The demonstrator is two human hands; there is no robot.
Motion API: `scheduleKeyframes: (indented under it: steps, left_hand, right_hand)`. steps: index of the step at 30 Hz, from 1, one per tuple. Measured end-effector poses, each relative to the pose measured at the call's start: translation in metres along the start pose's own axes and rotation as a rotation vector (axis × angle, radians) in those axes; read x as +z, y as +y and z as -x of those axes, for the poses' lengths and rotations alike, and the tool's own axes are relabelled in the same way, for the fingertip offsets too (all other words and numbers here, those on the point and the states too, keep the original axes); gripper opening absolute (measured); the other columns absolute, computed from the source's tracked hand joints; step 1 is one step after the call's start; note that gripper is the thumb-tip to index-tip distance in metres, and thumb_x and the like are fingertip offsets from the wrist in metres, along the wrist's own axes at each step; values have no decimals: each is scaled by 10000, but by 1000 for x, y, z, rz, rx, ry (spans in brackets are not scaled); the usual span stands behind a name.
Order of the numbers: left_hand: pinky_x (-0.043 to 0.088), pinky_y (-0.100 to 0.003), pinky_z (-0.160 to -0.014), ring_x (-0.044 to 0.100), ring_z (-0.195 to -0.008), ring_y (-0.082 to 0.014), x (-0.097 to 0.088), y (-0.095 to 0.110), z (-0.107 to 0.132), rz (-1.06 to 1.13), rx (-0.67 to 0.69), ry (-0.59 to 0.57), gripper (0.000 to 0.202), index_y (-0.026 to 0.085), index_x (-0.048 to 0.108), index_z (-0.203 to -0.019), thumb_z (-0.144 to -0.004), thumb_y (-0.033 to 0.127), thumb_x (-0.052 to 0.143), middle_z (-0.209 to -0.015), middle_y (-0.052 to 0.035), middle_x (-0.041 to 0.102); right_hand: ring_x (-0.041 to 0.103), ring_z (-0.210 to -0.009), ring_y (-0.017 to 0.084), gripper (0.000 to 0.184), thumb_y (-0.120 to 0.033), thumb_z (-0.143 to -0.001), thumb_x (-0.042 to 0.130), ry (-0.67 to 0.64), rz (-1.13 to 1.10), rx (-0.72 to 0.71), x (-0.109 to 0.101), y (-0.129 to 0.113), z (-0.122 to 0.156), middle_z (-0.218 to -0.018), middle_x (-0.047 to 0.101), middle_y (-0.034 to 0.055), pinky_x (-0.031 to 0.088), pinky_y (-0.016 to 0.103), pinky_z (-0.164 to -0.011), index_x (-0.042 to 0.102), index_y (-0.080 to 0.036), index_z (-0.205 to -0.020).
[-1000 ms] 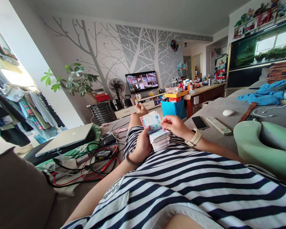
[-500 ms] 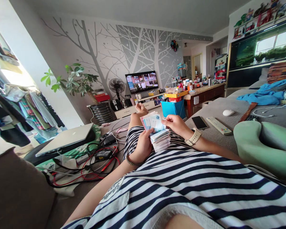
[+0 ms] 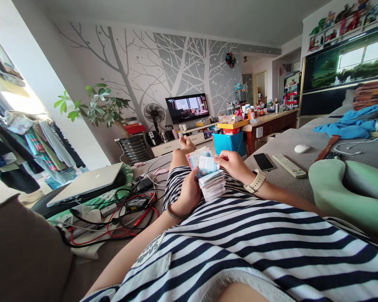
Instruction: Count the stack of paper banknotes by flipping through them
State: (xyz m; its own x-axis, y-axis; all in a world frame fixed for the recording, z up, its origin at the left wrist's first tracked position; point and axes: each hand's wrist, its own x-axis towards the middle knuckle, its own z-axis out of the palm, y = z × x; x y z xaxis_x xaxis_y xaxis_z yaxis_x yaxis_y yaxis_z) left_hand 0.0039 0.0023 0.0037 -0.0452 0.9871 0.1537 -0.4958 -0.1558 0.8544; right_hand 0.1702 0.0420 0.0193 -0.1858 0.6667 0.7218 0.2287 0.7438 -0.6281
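Note:
My left hand (image 3: pixel 189 192) is closed around a thick stack of banknotes (image 3: pixel 211 184) resting on my striped lap. Its upper notes are bent up and fanned toward the room. My right hand (image 3: pixel 233 165), with a pale watch on the wrist, pinches the right edge of one blue banknote (image 3: pixel 207 164) at the top of the stack. A thin bracelet circles my left wrist. I am lying back in a blue-and-white striped garment (image 3: pixel 255 247), legs stretched toward the television.
A phone (image 3: pixel 263 161), a remote (image 3: pixel 289 165) and a white mouse (image 3: pixel 301 148) lie on the grey surface to my right, by a green cushion (image 3: pixel 349 188). To my left are a laptop (image 3: pixel 86 183) and tangled red and black cables (image 3: pixel 119 214).
The top blue note has been drawn to the right and tilted lower by my right hand. The picture on the television has changed. My left hand has stayed in place.

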Motion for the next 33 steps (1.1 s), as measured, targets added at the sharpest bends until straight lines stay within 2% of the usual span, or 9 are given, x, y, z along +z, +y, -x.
scheduleKeyframes:
  steps: [7, 11, 14, 19, 27, 33]
  left_hand:
    - [532, -407, -790, 682, -912, -298, -3, -2, -4, 11, 32, 51, 138, 208, 672, -757, -734, 343, 671, -743, -62, 722]
    - [527, -370, -794, 683, -897, -281, -3, -2, -4, 24, 49, 18, 155, 166, 693, -796, -747, 307, 652, -761, -69, 728]
    - [529, -327, -761, 688, -823, -239, 0, 0, -2, 27, 44, -13, 197, 125, 699, -840, -753, 285, 625, -781, -64, 731]
    - [525, -282, -718, 674, -680, -178, 4, 2, 0, 25, 21, 21, 186, 111, 703, -830, -786, 237, 574, -774, -60, 733]
    - [504, -356, -891, 688, -926, -256, 6, 4, 1, 31, 7, 24, 220, 101, 704, -910, -793, 218, 559, -855, -91, 743]
    - [504, -376, -903, 683, -951, -262, 8, 5, 2, 26, 9, -21, 249, 105, 690, -955, -791, 230, 550, -888, -97, 742]
  right_hand:
    - [443, -586, 116, 360, -470, -850, 569, -24, -54, -35, 0, -8, 2, -606, 506, -21, 325, 246, -571, 512, -169, -661]
    - [424, -583, 110, 358, -465, -853, 569, -39, -70, -51, 0, -9, 2, -601, 486, -26, 321, 242, -570, 517, -165, -664]
    - [433, -586, 110, 353, -469, -859, 561, -50, -78, -54, 0, -9, 3, -608, 500, -22, 330, 237, -573, 540, -161, -688]
    - [465, -582, 108, 320, -445, -876, 548, -76, -102, -58, 0, -9, 4, -623, 531, -17, 351, 228, -568, 578, -154, -745]
    - [481, -563, 103, 316, -442, -882, 543, -105, -137, -52, 0, -11, 4, -632, 537, -15, 364, 224, -551, 592, -149, -775]
    - [482, -567, 104, 315, -438, -881, 543, -115, -131, -62, 0, -10, 4, -637, 543, -12, 362, 225, -552, 594, -147, -770]
